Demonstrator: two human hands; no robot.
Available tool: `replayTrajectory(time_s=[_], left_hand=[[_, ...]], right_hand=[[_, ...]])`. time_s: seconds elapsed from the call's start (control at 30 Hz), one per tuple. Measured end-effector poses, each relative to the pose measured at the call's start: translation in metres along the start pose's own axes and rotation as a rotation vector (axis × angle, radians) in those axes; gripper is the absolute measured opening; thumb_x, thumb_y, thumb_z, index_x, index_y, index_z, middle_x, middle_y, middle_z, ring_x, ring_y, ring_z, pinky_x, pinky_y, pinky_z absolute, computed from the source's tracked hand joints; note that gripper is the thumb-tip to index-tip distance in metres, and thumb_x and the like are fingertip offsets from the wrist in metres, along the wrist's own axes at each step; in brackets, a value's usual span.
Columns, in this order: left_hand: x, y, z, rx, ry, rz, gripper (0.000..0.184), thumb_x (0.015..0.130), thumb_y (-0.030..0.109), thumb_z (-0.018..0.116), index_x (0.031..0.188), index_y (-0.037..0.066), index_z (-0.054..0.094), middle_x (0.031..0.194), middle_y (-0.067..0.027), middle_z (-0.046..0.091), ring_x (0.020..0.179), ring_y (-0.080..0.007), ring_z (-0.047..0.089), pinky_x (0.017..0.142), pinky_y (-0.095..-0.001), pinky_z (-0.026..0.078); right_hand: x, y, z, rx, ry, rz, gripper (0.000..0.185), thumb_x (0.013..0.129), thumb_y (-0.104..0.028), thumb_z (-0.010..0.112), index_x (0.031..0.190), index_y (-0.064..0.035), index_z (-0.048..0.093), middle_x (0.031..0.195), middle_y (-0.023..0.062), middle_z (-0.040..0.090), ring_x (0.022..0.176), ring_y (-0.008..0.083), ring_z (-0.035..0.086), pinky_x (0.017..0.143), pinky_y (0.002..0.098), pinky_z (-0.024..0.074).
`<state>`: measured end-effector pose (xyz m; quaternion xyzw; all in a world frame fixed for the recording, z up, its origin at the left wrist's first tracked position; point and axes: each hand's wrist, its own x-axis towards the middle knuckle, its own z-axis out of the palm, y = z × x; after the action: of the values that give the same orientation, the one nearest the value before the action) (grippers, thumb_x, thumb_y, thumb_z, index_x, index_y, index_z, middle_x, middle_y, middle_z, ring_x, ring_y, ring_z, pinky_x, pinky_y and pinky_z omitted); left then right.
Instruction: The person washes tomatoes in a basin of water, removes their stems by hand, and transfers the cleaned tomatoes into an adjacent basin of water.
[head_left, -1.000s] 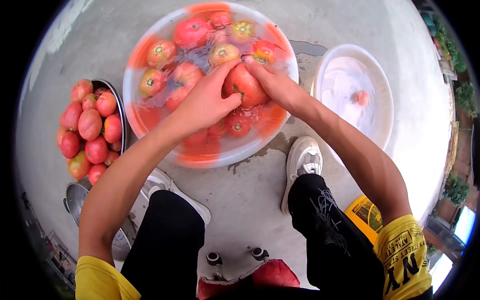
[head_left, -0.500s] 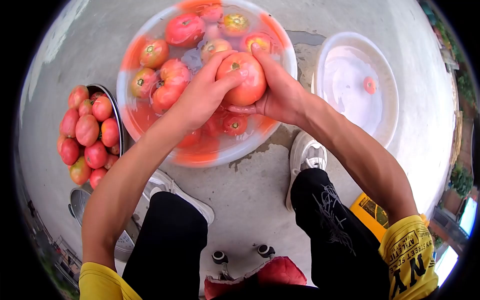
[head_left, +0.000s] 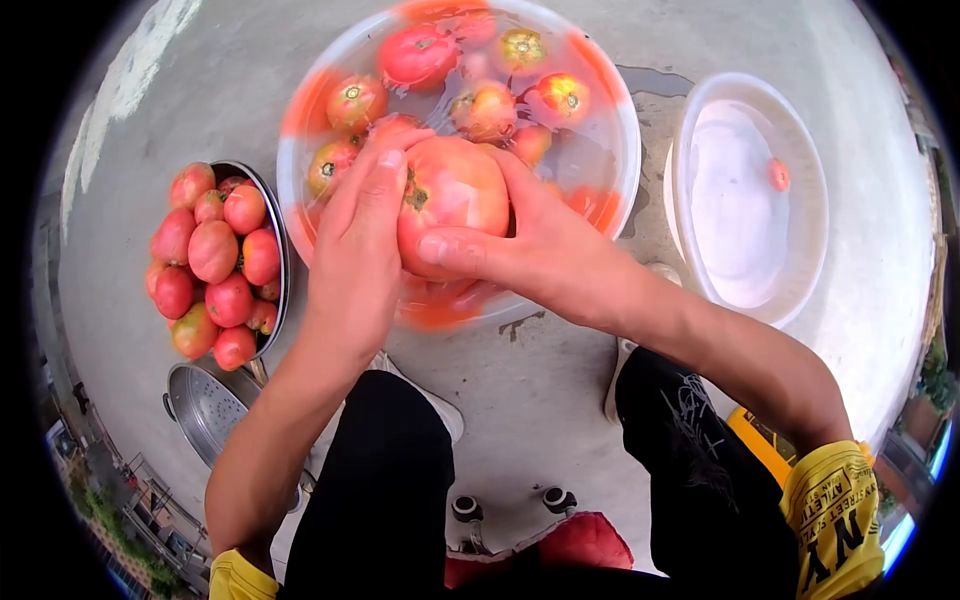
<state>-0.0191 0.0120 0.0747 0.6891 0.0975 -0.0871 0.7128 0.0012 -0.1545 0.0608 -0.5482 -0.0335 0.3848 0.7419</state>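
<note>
In the head view, a large pink-red tomato (head_left: 462, 190) is held between both hands above a round tub (head_left: 627, 150) of water. My left hand (head_left: 362, 235) presses against its left side, thumb pointing up beside the stem scar. From the right, my right hand (head_left: 540, 240) wraps round it, with the thumb across the lower front and the fingers behind. Several tomatoes float in the tub, among them a red one (head_left: 418, 56) and a yellow-red one (head_left: 557, 98). The hands and the held tomato hide part of the tub's near side.
Left of the tub stands a dark-rimmed bowl (head_left: 283, 285) heaped with tomatoes (head_left: 213, 252). A metal colander (head_left: 205, 402) lies below it, partly behind my left arm. To the right is an oval white basin (head_left: 820, 200) with a small red round thing (head_left: 778, 175) in it.
The tomato has come nearer and turned, its stem scar now facing left. My left thumb has shifted from across it to its side; my right thumb now lies over its front. The view has shifted slightly.
</note>
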Motion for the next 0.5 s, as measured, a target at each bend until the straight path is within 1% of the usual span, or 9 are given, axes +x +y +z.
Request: replayTrajectory(time_s=[0.07, 0.13, 0.17, 0.2, 0.27, 0.33, 0.37, 0.4, 0.5], left_hand=[[0.000, -0.007, -0.004, 0.057, 0.048, 0.063, 0.039, 0.106, 0.024, 0.035, 0.121, -0.004, 0.057, 0.122, -0.0114, 0.058, 0.112, -0.0166, 0.055, 0.098, -0.0292, 0.044], [-0.002, -0.008, -0.006, 0.103, 0.128, 0.089, 0.039, 0.106, 0.023, 0.034, 0.120, -0.004, 0.057, 0.122, -0.0130, 0.058, 0.112, -0.0174, 0.055, 0.098, -0.0296, 0.044], [0.000, -0.013, -0.010, 0.104, 0.132, 0.088, 0.039, 0.106, 0.023, 0.034, 0.120, -0.004, 0.057, 0.122, -0.0130, 0.058, 0.112, -0.0174, 0.055, 0.098, -0.0296, 0.044], [0.006, -0.014, -0.014, 0.258, 0.078, 0.305, 0.039, 0.105, 0.023, 0.033, 0.120, -0.004, 0.057, 0.122, -0.0132, 0.058, 0.112, -0.0177, 0.055, 0.098, -0.0298, 0.044], [0.000, -0.012, -0.019, 0.411, 0.021, 0.519, 0.039, 0.105, 0.022, 0.032, 0.120, -0.005, 0.056, 0.121, -0.0134, 0.058, 0.113, -0.0179, 0.055, 0.099, -0.0300, 0.043], [-0.015, 0.018, -0.010, 0.199, -0.084, 0.344, 0.039, 0.105, 0.021, 0.031, 0.120, -0.004, 0.057, 0.122, -0.0127, 0.059, 0.113, -0.0186, 0.055, 0.101, -0.0304, 0.042], [-0.018, 0.022, -0.006, 0.128, -0.116, 0.284, 0.039, 0.105, 0.021, 0.030, 0.119, -0.004, 0.057, 0.122, -0.0125, 0.059, 0.113, -0.0188, 0.055, 0.101, -0.0306, 0.041], [-0.015, 0.013, -0.003, 0.118, -0.029, 0.251, 0.039, 0.105, 0.021, 0.030, 0.119, -0.004, 0.057, 0.121, -0.0121, 0.059, 0.113, -0.0190, 0.055, 0.102, -0.0308, 0.041], [-0.013, 0.001, 0.005, 0.136, 0.116, 0.182, 0.039, 0.105, 0.021, 0.029, 0.119, -0.004, 0.057, 0.121, -0.0115, 0.059, 0.113, -0.0193, 0.055, 0.103, -0.0309, 0.039]], right_hand=[[0.000, 0.003, 0.009, -0.360, 0.063, -0.133, 0.084, 0.082, -0.034, 0.080, 0.143, -0.0021, 0.032, 0.134, 0.0151, 0.050, 0.119, 0.0202, 0.056, 0.096, 0.0355, 0.0509], [0.003, 0.005, 0.013, -0.362, 0.089, -0.149, 0.087, 0.077, -0.030, 0.084, 0.141, -0.0016, 0.032, 0.130, 0.0154, 0.053, 0.116, 0.0205, 0.057, 0.094, 0.0333, 0.0511], [0.004, 0.004, 0.015, -0.330, 0.107, -0.184, 0.091, 0.075, -0.034, 0.084, 0.140, 0.0017, 0.031, 0.126, 0.0193, 0.056, 0.114, 0.0260, 0.060, 0.095, 0.0348, 0.0504], [0.005, 0.004, 0.016, -0.298, 0.127, -0.218, 0.095, 0.073, -0.038, 0.083, 0.140, 0.0051, 0.030, 0.121, 0.0233, 0.059, 0.111, 0.0314, 0.062, 0.096, 0.0363, 0.0498], [0.005, 0.004, 0.017, -0.332, 0.123, -0.251, 0.091, 0.076, -0.038, 0.080, 0.140, 0.0045, 0.030, 0.119, 0.0226, 0.059, 0.108, 0.0302, 0.063, 0.093, 0.0358, 0.0512], [0.002, -0.002, 0.018, -0.367, 0.123, -0.283, 0.086, 0.080, -0.037, 0.077, 0.140, 0.0039, 0.031, 0.117, 0.0219, 0.060, 0.104, 0.0289, 0.065, 0.090, 0.0354, 0.0526], [-0.002, -0.013, 0.019, -0.261, 0.103, -0.146, 0.081, 0.083, -0.037, 0.072, 0.140, 0.0033, 0.031, 0.116, 0.0210, 0.060, 0.099, 0.0272, 0.066, 0.086, 0.0348, 0.0538], [-0.005, -0.018, 0.018, -0.156, 0.085, -0.010, 0.075, 0.087, -0.036, 0.068, 0.140, 0.0027, 0.031, 0.114, 0.0201, 0.061, 0.094, 0.0256, 0.067, 0.082, 0.0342, 0.0551], [-0.004, -0.019, 0.011, -0.092, 0.070, 0.034, 0.069, 0.090, -0.035, 0.061, 0.140, 0.0017, 0.031, 0.111, 0.0183, 0.061, 0.087, 0.0231, 0.068, 0.076, 0.0332, 0.0559]])
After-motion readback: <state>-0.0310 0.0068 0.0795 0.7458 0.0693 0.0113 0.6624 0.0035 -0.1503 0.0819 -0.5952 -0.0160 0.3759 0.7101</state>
